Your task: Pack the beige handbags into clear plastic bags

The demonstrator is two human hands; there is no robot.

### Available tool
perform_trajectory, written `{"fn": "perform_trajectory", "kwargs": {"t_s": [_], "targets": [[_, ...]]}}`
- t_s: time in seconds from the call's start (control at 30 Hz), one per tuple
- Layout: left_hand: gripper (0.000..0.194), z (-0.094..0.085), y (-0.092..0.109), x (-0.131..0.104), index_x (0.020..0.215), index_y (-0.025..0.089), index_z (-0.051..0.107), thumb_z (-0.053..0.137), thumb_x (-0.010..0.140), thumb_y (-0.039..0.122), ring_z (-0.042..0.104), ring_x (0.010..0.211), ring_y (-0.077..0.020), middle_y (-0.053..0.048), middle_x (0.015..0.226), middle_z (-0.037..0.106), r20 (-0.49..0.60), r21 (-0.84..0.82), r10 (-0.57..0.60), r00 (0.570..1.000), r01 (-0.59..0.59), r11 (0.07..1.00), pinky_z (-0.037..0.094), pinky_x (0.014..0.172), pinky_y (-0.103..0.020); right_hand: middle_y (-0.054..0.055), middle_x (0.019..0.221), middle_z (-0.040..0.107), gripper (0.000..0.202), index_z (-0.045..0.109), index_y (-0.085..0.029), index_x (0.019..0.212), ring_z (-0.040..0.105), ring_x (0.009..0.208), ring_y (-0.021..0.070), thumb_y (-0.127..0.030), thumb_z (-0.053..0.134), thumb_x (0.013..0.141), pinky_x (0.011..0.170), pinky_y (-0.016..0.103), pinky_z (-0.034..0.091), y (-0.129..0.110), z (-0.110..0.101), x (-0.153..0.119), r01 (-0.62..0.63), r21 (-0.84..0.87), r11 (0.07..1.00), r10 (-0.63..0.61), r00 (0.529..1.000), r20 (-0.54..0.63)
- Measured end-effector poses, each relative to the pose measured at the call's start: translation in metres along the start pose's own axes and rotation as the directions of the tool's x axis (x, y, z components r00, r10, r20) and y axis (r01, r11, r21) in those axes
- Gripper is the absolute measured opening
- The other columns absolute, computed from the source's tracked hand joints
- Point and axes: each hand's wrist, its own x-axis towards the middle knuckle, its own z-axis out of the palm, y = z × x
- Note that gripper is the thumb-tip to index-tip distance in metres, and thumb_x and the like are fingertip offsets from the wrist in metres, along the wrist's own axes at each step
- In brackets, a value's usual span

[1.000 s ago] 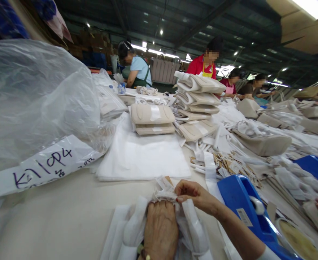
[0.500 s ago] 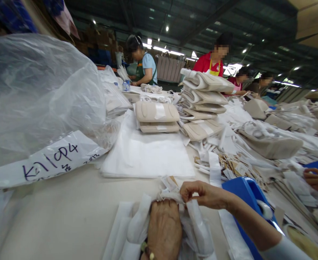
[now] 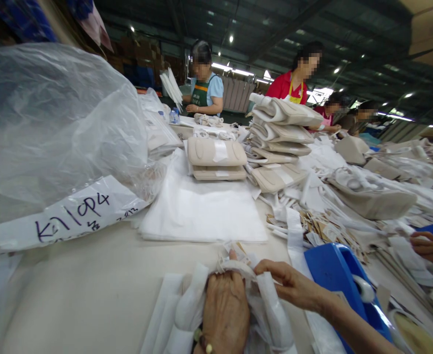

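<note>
At the near table edge lies a beige item with white wrapping point(image 3: 187, 314), perhaps a bag, partly hidden by my hands. My left hand point(image 3: 225, 312), wearing a bead bracelet, is closed round a white-wrapped strap point(image 3: 240, 267) that arches over its fingers; one fingertip pokes up behind it. Small paper tags point(image 3: 236, 251) on a string sit just beyond that fingertip. My right hand point(image 3: 293, 282) comes from the right, its thumb and fingers pinched at the strap's right end. Below it hangs a white wrapped roll point(image 3: 275, 309).
White sheets point(image 3: 205, 211) lie ahead, under folded beige bags point(image 3: 216, 152); a taller stack point(image 3: 282, 120) stands behind. A large plastic bag point(image 3: 61, 128) fills the left. A blue tape dispenser point(image 3: 339, 275) is right of my hand. A co-worker's hand point(image 3: 432, 250) works far right.
My right hand has shifted slightly right and lower, its fingers less curled. My left fingertip now shows above the strap. Across the table, a co-worker has turned and raised white sheets.
</note>
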Motion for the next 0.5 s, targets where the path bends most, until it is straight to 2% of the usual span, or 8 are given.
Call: {"fn": "perform_trajectory", "kwargs": {"t_s": [0.1,0.2,0.3,0.37,0.5], "targets": [[0.047,0.002,0.000,0.000,0.130,0.006,0.040,0.032,0.084,0.002,0.049,0.116,-0.0238,-0.019,0.118,0.056,-0.020,0.029,0.016,1.000,-0.015,0.999,0.039,0.098,-0.040,0.002,0.080,0.057,0.030,0.058,-0.016,0.083,0.051,0.072,0.0142,-0.045,0.051,0.083,0.066,0.024,0.042,0.008,0.004,-0.002,-0.006,0.084,0.996,0.007,1.000,-0.015],[0.055,0.005,-0.001,0.000,0.135,0.010,0.031,0.037,0.082,0.001,0.054,0.109,-0.0235,-0.018,0.116,0.059,-0.067,0.023,0.022,0.998,-0.020,1.000,0.045,0.092,-0.039,0.003,0.081,0.058,0.026,0.059,-0.015,0.082,0.052,0.079,0.0158,-0.040,0.052,0.083,0.073,0.025,0.042,0.013,0.005,-0.006,0.047,-0.010,0.999,-0.048,0.999,-0.023],[0.062,0.008,-0.002,0.001,0.137,0.015,0.029,0.041,0.078,-0.001,0.060,0.099,-0.0227,-0.014,0.116,0.061,-0.141,0.011,0.011,0.990,-0.009,1.000,0.049,0.086,-0.038,0.003,0.081,0.060,0.024,0.059,-0.015,0.083,0.054,0.079,0.0165,-0.038,0.052,0.083,0.072,0.026,0.042,0.016,0.005,-0.011,0.056,-0.094,0.994,-0.061,0.997,-0.049],[0.061,0.010,-0.004,0.001,0.136,0.015,0.031,0.042,0.078,-0.001,0.060,0.097,-0.0229,-0.012,0.112,0.063,-0.170,0.013,0.016,0.985,-0.014,1.000,0.049,0.085,-0.039,0.004,0.084,0.060,0.023,0.059,-0.016,0.089,0.055,0.080,0.0173,-0.037,0.051,0.084,0.072,0.026,0.043,0.017,0.005,-0.014,0.037,-0.131,0.991,-0.047,0.996,-0.079],[0.056,0.012,-0.006,0.001,0.133,0.013,0.037,0.043,0.079,0.001,0.060,0.097,-0.0240,-0.012,0.109,0.064,-0.184,0.039,0.042,0.982,-0.036,0.999,0.050,0.085,-0.040,0.006,0.097,0.059,0.027,0.051,-0.020,0.111,0.054,0.091,0.0190,-0.027,0.043,0.087,0.078,0.030,0.043,0.018,0.005,-0.020,-0.017,-0.225,0.974,-0.019,0.988,-0.155]]}}
